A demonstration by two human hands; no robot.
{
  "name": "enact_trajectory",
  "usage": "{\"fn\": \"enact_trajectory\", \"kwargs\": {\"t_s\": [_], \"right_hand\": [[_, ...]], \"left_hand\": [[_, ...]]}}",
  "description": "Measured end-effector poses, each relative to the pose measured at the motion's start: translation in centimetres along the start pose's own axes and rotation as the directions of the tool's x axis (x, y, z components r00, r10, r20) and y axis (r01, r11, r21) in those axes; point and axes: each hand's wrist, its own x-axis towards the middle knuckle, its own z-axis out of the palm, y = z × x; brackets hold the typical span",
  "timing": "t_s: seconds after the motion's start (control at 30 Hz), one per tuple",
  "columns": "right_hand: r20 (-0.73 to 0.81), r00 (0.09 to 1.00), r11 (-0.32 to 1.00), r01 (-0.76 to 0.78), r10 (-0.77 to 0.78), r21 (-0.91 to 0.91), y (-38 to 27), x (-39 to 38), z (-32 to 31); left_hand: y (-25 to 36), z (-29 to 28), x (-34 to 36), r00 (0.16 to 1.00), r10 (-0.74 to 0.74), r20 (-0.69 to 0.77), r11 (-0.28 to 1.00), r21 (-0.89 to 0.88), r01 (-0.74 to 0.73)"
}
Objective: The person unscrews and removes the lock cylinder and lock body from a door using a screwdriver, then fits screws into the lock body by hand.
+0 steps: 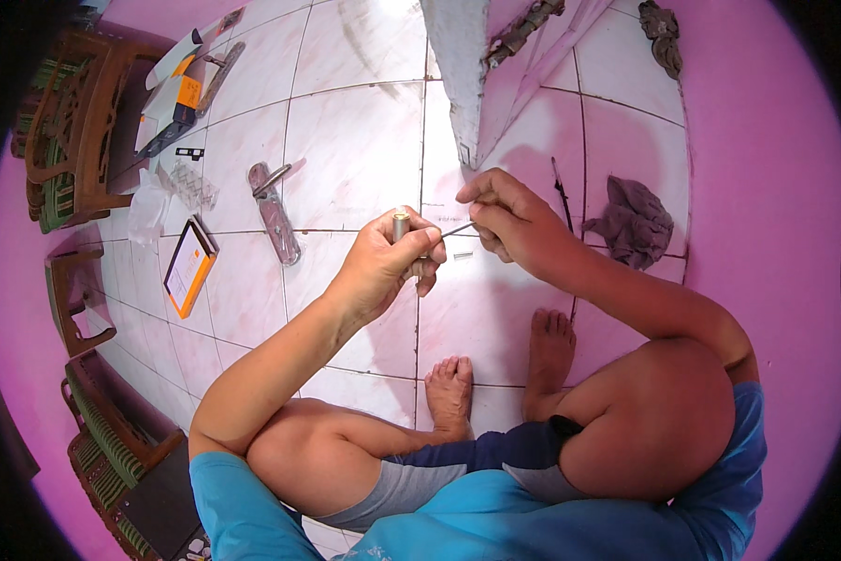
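Pale marbled tiles spread beneath you, edged by a pink wall. Above them, between your knees and the door's edge, your left hand is curled with its fingers closed around a small silvery cylinder; its round top has a brass-coloured rim. That cylinder's long axis runs nearly up and down the view, brassy end away from you. A thin grey rod bridges your hands, slanting up slightly from your left thumb to your right fingertips; you have it pinched in your right hand, thumb against bent fingers, index partly lifted. Both forearms reach inward from elbows set wide beside your knees. Farther out, a door handle on its long plate lies to the left, with an orange-and-white box beyond it; at right are a slim dark tool and a crumpled cloth.
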Motion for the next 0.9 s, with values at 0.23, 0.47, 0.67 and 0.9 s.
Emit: {"fn": "enact_trajectory", "kwargs": {"t_s": [0.23,0.47,0.67,0.9], "right_hand": [[0.024,1.000,1.000,0.014,-0.014,-0.017,0.0,0.1,-0.2],[-0.001,1.000,0.996,0.018,-0.018,0.082,-0.1,0.1,0.1],[0.023,0.983,0.981,-0.178,0.181,-0.078,-0.1,0.2,-0.3],[-0.082,0.996,0.962,0.000,-0.024,-0.272,1.2,0.4,-0.6]], "left_hand": [[0.1,0.1,0.0,1.000,0.010,-0.003,1.000,-0.017,-0.011],[0.3,0.2,-0.2,0.999,0.005,-0.032,1.000,-0.019,-0.005],[0.0,0.0,-0.3,1.000,0.013,-0.018,1.000,-0.017,-0.013],[0.1,-0.4,0.2,0.998,0.018,-0.062,1.000,-0.007,-0.018]]}}
